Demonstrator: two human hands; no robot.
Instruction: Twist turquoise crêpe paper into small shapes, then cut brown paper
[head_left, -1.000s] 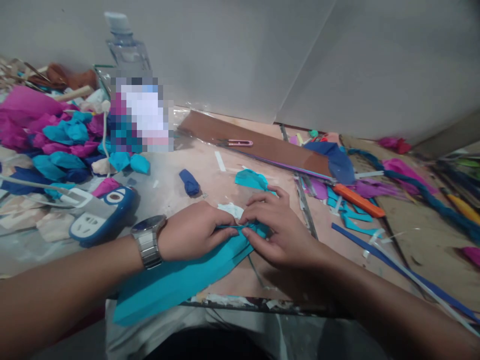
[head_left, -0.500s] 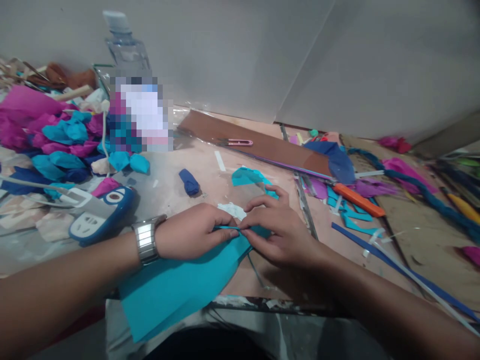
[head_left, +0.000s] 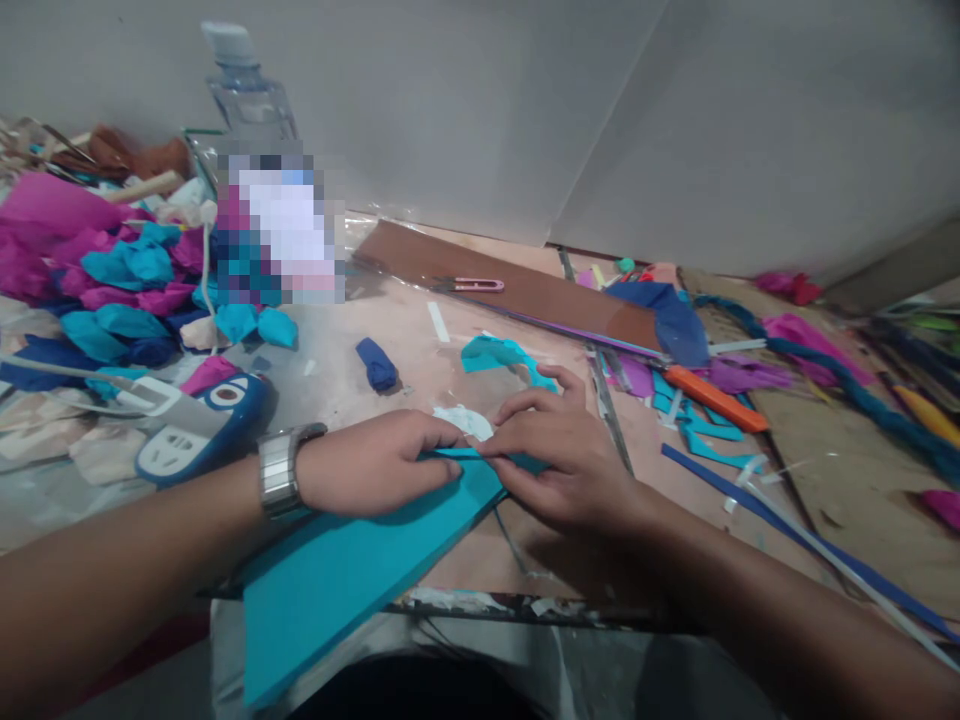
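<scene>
Lying heaped at far left: a pile of bunched pieces in magenta, teal, dark blue and cream. Just in front of its right end, a blue-and-white power strip with a plug in it; behind, a clear bottle, upright. The left hand, metal watch at the wrist, pinches the folded top edge of a teal sheet between thumb and fingers. The sheet slants down-left below that hand, its lower corner past the table's front edge. A dark blue roll lies beyond, touched by neither hand. White scrap just past the fingertips. The right hand has thumb and forefinger together on the same edge, close to the left's grip; its other fingers lift, curled, near a teal offcut.

Risks, as judged: the fold is narrow, so uneven pressure between the two pinches could skew or open it. The overhanging part, unsupported, could drag the sheet askew if the left grip loosens. A hard pull could tear it, if it is as thin as it looks.

Farther right: an orange-handled cutter among scraps, then a long blue strip, both clear of the hand.
</scene>
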